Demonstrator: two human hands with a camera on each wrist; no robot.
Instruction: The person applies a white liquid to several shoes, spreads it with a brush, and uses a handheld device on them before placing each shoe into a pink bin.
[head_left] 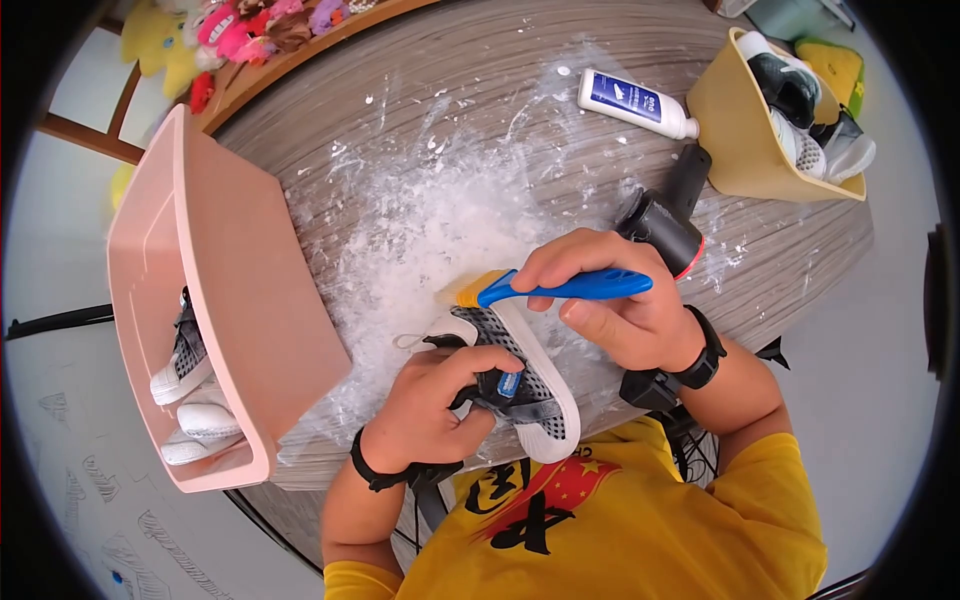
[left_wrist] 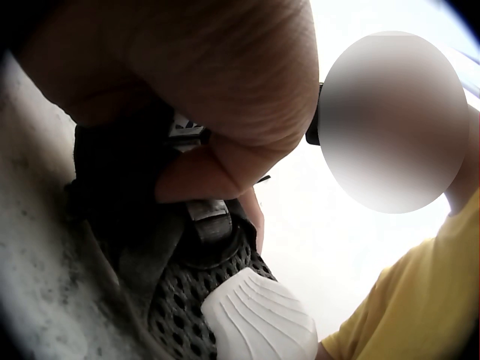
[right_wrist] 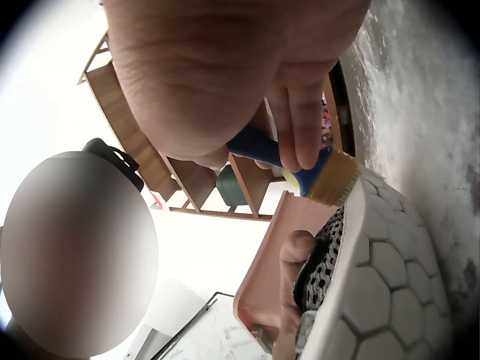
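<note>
A dark mesh sneaker (head_left: 543, 372) with a white sole lies over the powdery patch near the table's front edge. My left hand (head_left: 425, 405) grips it by the upper at the opening, fingers curled over the strap. In the right wrist view its sole (right_wrist: 379, 289) shows a hexagon pattern; in the left wrist view the white ribbed toe cap (left_wrist: 262, 319) is visible. My right hand (head_left: 625, 305) holds a brush (head_left: 605, 284) by its blue handle. The brush's yellowish bristles (head_left: 465, 291) are right at the sole's edge, at the end away from my body.
White residue (head_left: 430, 215) is spread over the wooden table. A pink bin (head_left: 250, 280) with shoes stands left, a yellow bin (head_left: 735, 140) with shoes at the back right. Near it lie a white bottle (head_left: 630, 102) and a black hair-dryer-like device (head_left: 662, 228). Plush toys (head_left: 235, 35) fill a shelf.
</note>
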